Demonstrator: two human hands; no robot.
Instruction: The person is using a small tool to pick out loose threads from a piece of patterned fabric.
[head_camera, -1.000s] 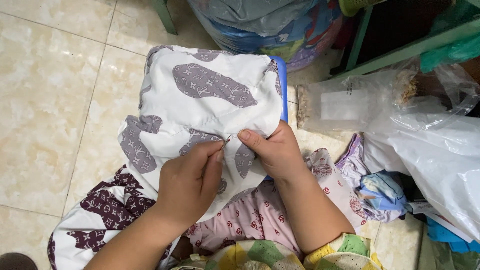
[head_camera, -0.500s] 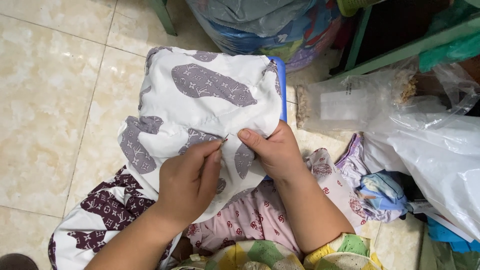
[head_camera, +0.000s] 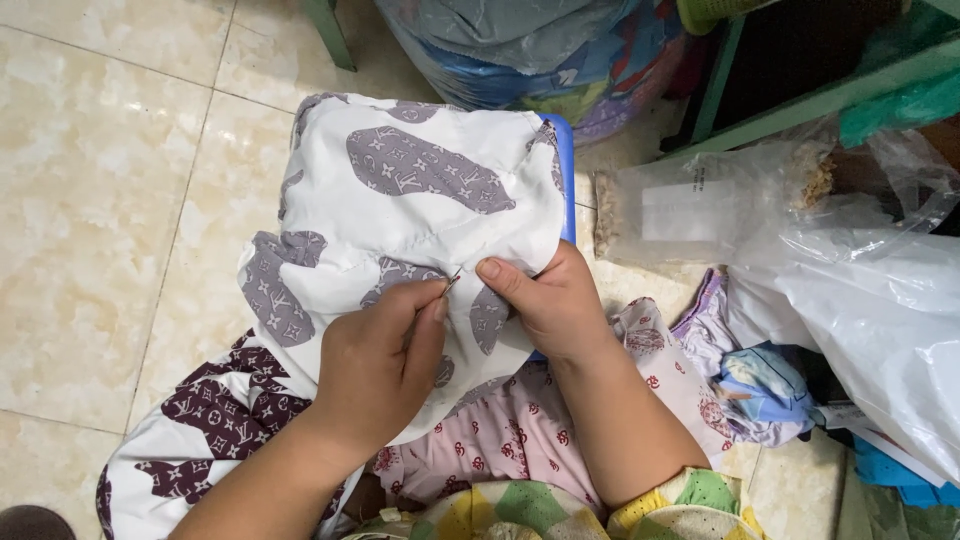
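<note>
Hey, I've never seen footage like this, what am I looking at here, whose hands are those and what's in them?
This is one camera worn on a person's head, looking down at their own two bare hands, so there is no machine. The left hand pinches a thin needle against a white fabric with grey-purple patches, which is draped over something with a blue edge. The right hand presses the fabric down beside the needle. Below is a tiled floor. To the right lie clear plastic bags and a heap of cloth scraps.
</note>
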